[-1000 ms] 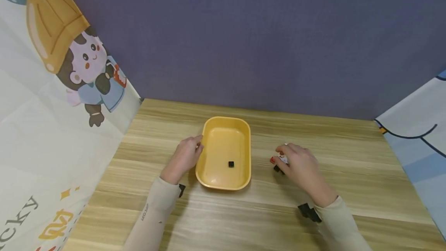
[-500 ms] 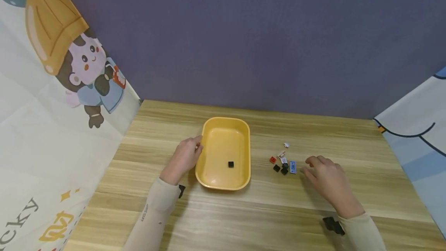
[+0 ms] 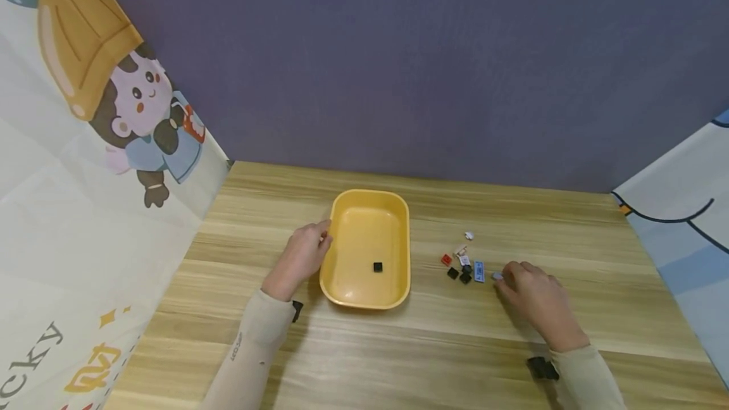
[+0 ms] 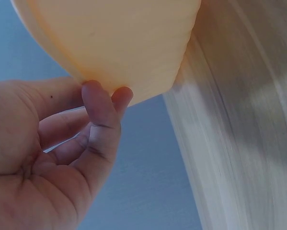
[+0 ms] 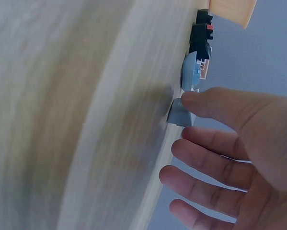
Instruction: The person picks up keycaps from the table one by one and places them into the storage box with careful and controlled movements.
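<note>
**Left hand [image 3: 299, 257] on tray [image 3: 364, 233], right hand [image 3: 538, 299] at grey block [image 3: 497, 276]**

Left hand pinches the tray's left rim, thumb against fingers. Tray's long axis runs front to back; one black block [image 3: 378, 267] inside, toward the near end.

Right of the tray: a loose cluster on the table [image 3: 398, 353] – red block [image 3: 447, 259] leftmost, white block [image 3: 469, 235] farthest back, blue block [image 3: 479, 271] on its right edge.

Key relation: grey block sits on the table just right of the blue block, at the left-side fingertips of the right hand, the nearer hand. Its long axis can't be read. Thumb touches it, index close by; can't tell if the grip is closed.

Vs 1 s ago: right hand was over the cluster, now right of it. Left hand unchanged.
</note>
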A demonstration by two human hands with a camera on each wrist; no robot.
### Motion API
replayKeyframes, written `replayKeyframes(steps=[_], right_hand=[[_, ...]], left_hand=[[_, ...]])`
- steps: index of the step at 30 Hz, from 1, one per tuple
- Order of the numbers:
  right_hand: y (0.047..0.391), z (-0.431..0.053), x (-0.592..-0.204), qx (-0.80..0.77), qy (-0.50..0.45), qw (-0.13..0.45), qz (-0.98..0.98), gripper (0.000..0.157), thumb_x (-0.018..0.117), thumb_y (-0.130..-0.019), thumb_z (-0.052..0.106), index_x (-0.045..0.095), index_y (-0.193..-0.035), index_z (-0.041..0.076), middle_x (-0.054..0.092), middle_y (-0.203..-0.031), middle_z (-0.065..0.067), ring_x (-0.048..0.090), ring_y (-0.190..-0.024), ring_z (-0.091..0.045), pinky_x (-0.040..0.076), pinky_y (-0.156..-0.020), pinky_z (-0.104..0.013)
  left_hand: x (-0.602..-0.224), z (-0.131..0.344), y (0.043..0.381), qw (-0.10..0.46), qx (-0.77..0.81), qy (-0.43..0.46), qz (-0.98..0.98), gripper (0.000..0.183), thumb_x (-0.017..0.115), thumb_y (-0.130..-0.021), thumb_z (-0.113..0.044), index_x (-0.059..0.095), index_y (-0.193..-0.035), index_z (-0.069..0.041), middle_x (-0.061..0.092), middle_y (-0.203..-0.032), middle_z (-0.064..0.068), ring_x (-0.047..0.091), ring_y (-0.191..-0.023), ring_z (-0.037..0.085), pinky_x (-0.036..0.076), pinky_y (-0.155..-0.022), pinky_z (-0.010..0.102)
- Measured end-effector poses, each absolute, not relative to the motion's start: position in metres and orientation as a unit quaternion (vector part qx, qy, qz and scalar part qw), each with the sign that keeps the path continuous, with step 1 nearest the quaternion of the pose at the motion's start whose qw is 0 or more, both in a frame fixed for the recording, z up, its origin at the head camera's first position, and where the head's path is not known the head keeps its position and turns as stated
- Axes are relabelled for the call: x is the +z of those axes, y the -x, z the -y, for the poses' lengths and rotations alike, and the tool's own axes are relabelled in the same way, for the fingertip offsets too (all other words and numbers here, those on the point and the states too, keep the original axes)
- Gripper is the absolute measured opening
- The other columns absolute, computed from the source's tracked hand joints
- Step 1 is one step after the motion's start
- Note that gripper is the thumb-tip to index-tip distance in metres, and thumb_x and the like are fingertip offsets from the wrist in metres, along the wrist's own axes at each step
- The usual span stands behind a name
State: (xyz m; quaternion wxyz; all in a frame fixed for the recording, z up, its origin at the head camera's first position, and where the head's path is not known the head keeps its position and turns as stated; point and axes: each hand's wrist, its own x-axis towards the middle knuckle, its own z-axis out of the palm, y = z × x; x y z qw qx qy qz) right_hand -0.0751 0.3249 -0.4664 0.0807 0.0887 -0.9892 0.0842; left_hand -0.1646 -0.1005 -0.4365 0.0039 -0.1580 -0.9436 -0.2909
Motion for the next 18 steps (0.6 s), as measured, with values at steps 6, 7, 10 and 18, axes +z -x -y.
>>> replayKeyframes(steps=[6, 7, 10, 18], right_hand=[[0.0766, -0.3240, -0.4711, 0.089, -0.082, 0.088, 0.989, 0.023, 0.073, -0.077, 0.023, 0.064, -0.088, 0.004, 0.059, -0.073, -0.003, 0.053, -0.056, -0.015, 0.045, -0.044, -0.034], [0.0767, -0.3237, -0.4709, 0.089, -0.081, 0.088, 0.989, 0.022, 0.073, -0.077, 0.022, 0.064, -0.088, 0.004, 0.059, -0.073, -0.003, 0.053, -0.056, -0.016, 0.045, -0.044, -0.034], [0.0770, -0.3229, -0.4700, 0.092, -0.077, 0.084, 0.989, 0.022, 0.073, -0.078, 0.021, 0.064, -0.089, 0.004, 0.059, -0.073, -0.003, 0.053, -0.056, -0.016, 0.045, -0.045, -0.035], [0.0778, -0.3200, -0.4689, 0.093, -0.058, 0.069, 0.991, 0.021, 0.071, -0.080, 0.022, 0.063, -0.090, 0.005, 0.058, -0.072, -0.002, 0.052, -0.056, -0.016, 0.045, -0.046, -0.036]], left_hand=[[-0.4367, 0.1012, 0.1648, 0.007, -0.290, 0.161, 0.943, 0.039, 0.059, -0.090, -0.008, 0.052, -0.126, 0.005, 0.063, -0.099, 0.016, 0.061, -0.084, 0.022, 0.053, -0.068, 0.028], [-0.4365, 0.1012, 0.1647, 0.007, -0.290, 0.160, 0.943, 0.039, 0.059, -0.090, -0.008, 0.052, -0.126, 0.005, 0.063, -0.099, 0.016, 0.061, -0.084, 0.022, 0.053, -0.068, 0.029], [-0.4362, 0.1013, 0.1645, 0.006, -0.289, 0.158, 0.944, 0.039, 0.059, -0.090, -0.009, 0.052, -0.126, 0.004, 0.063, -0.099, 0.016, 0.061, -0.086, 0.022, 0.053, -0.069, 0.029], [-0.4350, 0.1017, 0.1638, 0.003, -0.293, 0.159, 0.943, 0.038, 0.058, -0.090, -0.008, 0.052, -0.126, 0.005, 0.062, -0.099, 0.017, 0.061, -0.085, 0.022, 0.052, -0.067, 0.028]])
